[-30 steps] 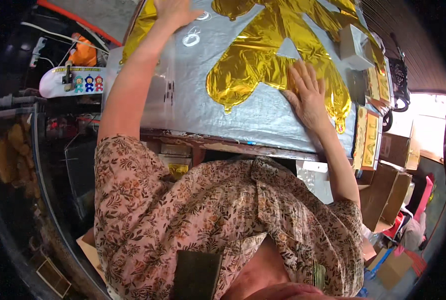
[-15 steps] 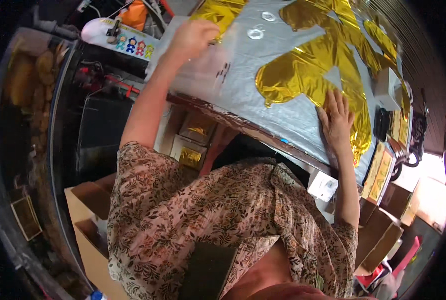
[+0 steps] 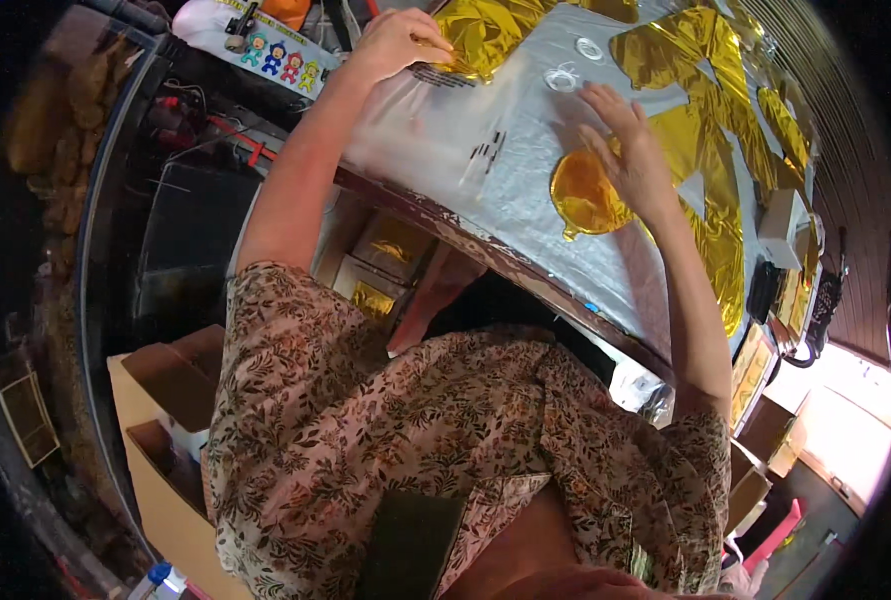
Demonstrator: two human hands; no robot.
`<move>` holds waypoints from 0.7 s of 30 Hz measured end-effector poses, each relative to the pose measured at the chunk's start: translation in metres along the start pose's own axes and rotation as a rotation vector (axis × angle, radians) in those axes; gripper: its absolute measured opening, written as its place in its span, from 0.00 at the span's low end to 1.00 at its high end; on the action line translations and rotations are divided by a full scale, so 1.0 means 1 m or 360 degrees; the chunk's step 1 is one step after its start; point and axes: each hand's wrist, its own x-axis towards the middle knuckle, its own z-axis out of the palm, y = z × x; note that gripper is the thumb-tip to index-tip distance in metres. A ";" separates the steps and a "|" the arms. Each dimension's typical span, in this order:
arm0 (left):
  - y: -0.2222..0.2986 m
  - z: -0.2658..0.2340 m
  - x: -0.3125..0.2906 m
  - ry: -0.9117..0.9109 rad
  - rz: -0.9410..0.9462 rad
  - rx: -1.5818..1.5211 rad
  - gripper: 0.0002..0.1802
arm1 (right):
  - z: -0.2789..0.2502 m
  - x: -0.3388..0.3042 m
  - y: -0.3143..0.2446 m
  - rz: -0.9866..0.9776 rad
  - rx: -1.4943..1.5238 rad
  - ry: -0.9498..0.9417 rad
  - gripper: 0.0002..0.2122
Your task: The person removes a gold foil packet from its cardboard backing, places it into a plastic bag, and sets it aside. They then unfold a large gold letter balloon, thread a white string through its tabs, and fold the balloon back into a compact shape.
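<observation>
My left hand [image 3: 398, 46] is closed at the far left of the table, fingers bent and thumb drawn in. It lies against the edge of a flat gold foil balloon [image 3: 486, 38] and a clear plastic bag [image 3: 421, 115]; what it pinches, if anything, is hidden. My right hand [image 3: 628, 155] is open with fingers apart, over another flat gold foil balloon [image 3: 588, 192]. That balloon's rounded end and small tab show below the fingers, and the hand hides part of it. Beyond the fingertips lies a coil of white ribbon [image 3: 563, 78], with a second white coil [image 3: 589, 48] behind.
More gold foil [image 3: 711, 110] spreads over the silvery table cover [image 3: 521, 150]. A small white box [image 3: 784, 228] stands at the table's right side. Beneath the worn table edge [image 3: 466, 235] are boxes with gold contents. An open cardboard box [image 3: 171, 400] sits at lower left.
My right hand has moved left and farther from me, off the right-hand foil. My left hand has shifted up and left. The rounded foil end looks drawn in. The view has turned slightly.
</observation>
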 end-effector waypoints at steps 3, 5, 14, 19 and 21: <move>-0.005 0.002 0.005 -0.0096 -0.0162 -0.0167 0.11 | 0.018 0.037 0.004 -0.0128 0.0006 0.0007 0.22; -0.010 -0.002 0.011 -0.0122 -0.0183 -0.0222 0.11 | 0.027 0.062 -0.002 0.0102 0.0453 -0.0106 0.22; 0.041 -0.044 0.060 -0.0224 -0.0186 -0.0118 0.14 | 0.078 0.155 -0.012 0.0216 0.0427 0.0224 0.17; 0.032 -0.047 0.022 0.0109 -0.0007 -0.0479 0.11 | 0.099 0.168 0.006 0.0586 0.0751 0.0112 0.11; 0.027 -0.039 0.011 -0.0052 0.0000 -0.0504 0.12 | 0.101 0.168 0.009 0.0682 0.0558 0.0051 0.09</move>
